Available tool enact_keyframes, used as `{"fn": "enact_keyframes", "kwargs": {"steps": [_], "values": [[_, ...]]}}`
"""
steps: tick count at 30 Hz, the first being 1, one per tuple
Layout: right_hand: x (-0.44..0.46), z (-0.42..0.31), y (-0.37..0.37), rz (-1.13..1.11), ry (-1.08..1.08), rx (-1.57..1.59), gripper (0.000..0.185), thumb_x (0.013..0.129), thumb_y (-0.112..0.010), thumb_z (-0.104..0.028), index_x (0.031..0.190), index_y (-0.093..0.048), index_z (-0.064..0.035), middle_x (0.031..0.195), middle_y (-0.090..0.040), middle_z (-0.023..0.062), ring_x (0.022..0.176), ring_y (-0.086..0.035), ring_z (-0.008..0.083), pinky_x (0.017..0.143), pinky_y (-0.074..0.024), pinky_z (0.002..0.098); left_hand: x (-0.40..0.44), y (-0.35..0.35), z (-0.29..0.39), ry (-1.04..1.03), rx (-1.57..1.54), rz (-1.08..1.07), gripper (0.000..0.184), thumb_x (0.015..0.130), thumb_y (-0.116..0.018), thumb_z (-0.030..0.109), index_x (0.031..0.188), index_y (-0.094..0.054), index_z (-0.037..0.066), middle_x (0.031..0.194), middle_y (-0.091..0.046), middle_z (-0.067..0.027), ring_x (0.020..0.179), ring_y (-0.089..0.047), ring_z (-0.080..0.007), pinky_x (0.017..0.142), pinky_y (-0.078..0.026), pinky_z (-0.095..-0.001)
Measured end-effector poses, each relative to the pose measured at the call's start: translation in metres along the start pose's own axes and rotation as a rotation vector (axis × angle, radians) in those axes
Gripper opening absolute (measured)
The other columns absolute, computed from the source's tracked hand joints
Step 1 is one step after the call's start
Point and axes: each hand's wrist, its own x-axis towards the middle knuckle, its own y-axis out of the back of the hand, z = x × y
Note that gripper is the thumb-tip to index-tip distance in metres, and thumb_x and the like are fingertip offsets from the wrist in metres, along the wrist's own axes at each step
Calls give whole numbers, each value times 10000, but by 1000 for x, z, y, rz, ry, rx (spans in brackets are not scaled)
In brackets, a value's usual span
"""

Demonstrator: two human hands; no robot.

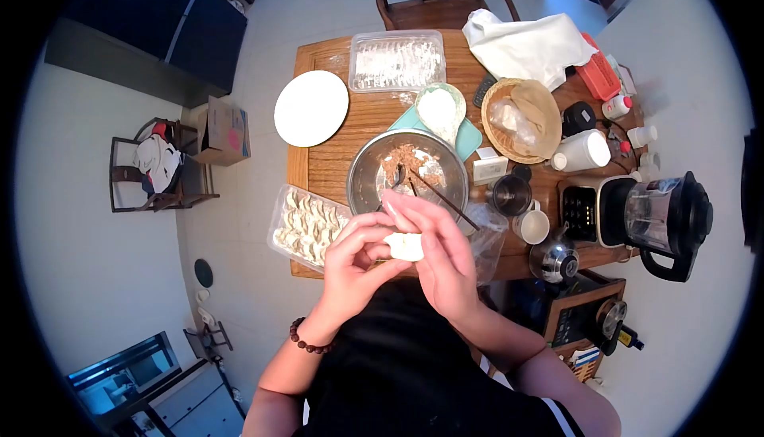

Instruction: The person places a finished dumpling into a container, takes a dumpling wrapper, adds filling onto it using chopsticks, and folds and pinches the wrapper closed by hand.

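Between my two hands is a white dumpling (pixel 407 247), its dough folded over. My left hand (pixel 356 255) curls its fingers around the left side of it. The fingers and thumb of my right hand (pixel 442 255) press on it from the right. Just beyond my hands stands a steel mixing bowl (pixel 360 168) with minced filling (pixel 414 161) in it. Chopsticks (pixel 436 192) and a dark-handled spoon (pixel 399 174) rest in the bowl. To the left of my left hand, a clear plastic tray (pixel 278 239) holds rows of folded dumplings (pixel 307 224).
A white plate (pixel 311 108) and a flour-dusted plastic tray (pixel 396 37) lie at the back. A bowl of flour (pixel 438 111) sits on a teal board (pixel 469 138). On the right are a wicker basket (pixel 549 107), a mug (pixel 533 226), a steel kettle (pixel 554 260) and a blender (pixel 664 210).
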Motion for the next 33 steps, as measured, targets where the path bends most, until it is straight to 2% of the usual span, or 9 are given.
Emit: {"fn": "enact_keyframes", "kwargs": {"steps": [4, 7, 9, 13, 16, 18, 22, 28, 33], "values": [[5, -14, 12, -104, -62, -85, 501, 1059, -517, -136, 1488, -363, 71, 1557, -414, 226, 1440, -427, 316, 1205, -318, 417, -6, 8, 1, 211, -274, 30, 380, 884, -692, -123, 1236, -578, -32, 1315, -589, -183, 1097, -692, -276, 949, -611, -391], [18, -30, 28, -107, -101, -269, 397, 980, -640, -70, 1350, -583, 60, 1416, -589, 189, 1308, -570, 252, 1109, -434, 390, -9, 15, -7, 291, -529, -87, 432, 889, -663, -147, 1284, -535, -24, 1251, -645, -191, 1101, -695, -286, 937, -616, -408], [23, -36, 40, -200, -92, -321, 371, 933, -688, -47, 1291, -640, 39, 1349, -635, 176, 1260, -601, 242, 1077, -460, 380, -9, 15, -10, 260, -534, -169, 430, 885, -652, -163, 1275, -537, -21, 1192, -672, -196, 1099, -698, -294, 934, -618, -417], [23, -39, 40, -353, -77, -415, 331, 809, -789, 4, 1138, -751, -11, 1225, -708, 146, 1138, -664, 228, 993, -515, 351, -9, 11, -4, 255, -581, -150, 429, 879, -660, -164, 1269, -546, -26, 1166, -681, -201, 1106, -696, -301, 947, -612, -424], [19, -35, 42, -319, -77, -361, 288, 786, -814, -3, 1071, -777, -22, 1167, -726, 134, 1078, -682, 216, 953, -528, 342, -10, 13, 0, 210, -600, -197, 377, 892, -661, -146, 1245, -573, -49, 1182, -680, -208, 1088, -703, -302, 939, -618, -425], [18, -35, 42, -327, -74, -384, 247, 787, -814, 1, 1031, -785, -24, 1137, -733, 129, 1061, -687, 213, 945, -530, 340, -15, 17, 0, 323, -615, -126, 308, 909, -654, -129, 1210, -616, -77, 1182, -685, -215, 1071, -711, -302, 922, -627, -420], [15, -32, 43, -336, -132, -361, 167, 790, -808, 14, 951, -792, -26, 1051, -747, 109, 1022, -700, 217, 926, -535, 333, -18, 23, 3, 328, -498, -126, 243, 921, -650, -115, 1163, -658, -90, 1175, -693, -220, 1045, -722, -296, 906, -633, -408], [14, -29, 36, -387, -64, -434, 138, 777, -832, -4, 903, -778, -20, 1028, -742, 94, 1020, -702, 225, 913, -541, 340, -24, 28, 10, 359, -449, -108, 203, 901, -678, -116, 1101, -695, -89, 1152, -706, -202, 1017, -732, -271, 903, -629, -370], [6, -26, 25, -398, -18, -585, 137, 780, -836, -15, 899, -770, -28, 1031, -741, 90, 1003, -701, 222, 898, -549, 346, -30, 37, 10, 376, -319, -215, 198, 890, -699, -119, 1085, -703, -82, 1107, -724, -171, 996, -729, -222, 869, -618, -320]]}}
